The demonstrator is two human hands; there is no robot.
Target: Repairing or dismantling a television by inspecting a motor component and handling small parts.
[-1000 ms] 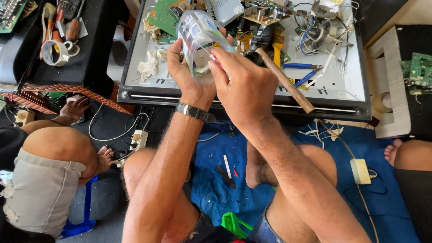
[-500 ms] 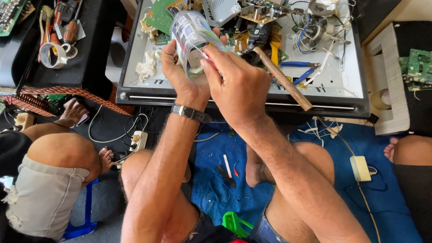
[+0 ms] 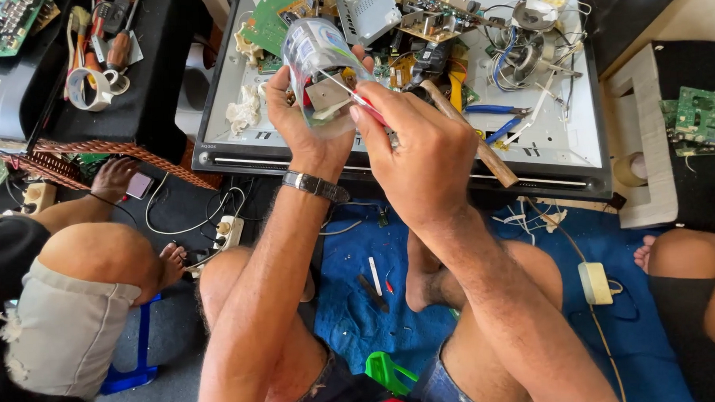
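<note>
Clear plastic jar (image 3: 315,64) — left hand (image 3: 307,123) gripping; right hand (image 3: 419,155) pinching red-handled tool (image 3: 368,107).

Left hand (image 3: 307,123) gripping clear container (image 3: 314,60) above flat panel (image 3: 562,150), right hand (image 3: 419,155) just right of it, pliers (image 3: 493,118) on panel further right, tape roll (image 3: 88,87) far left.

We keep both forearms extended forward. Our left hand (image 3: 307,119) is curled in a closed grasp; our right hand (image 3: 419,155) pinches with fingertips together.
</note>
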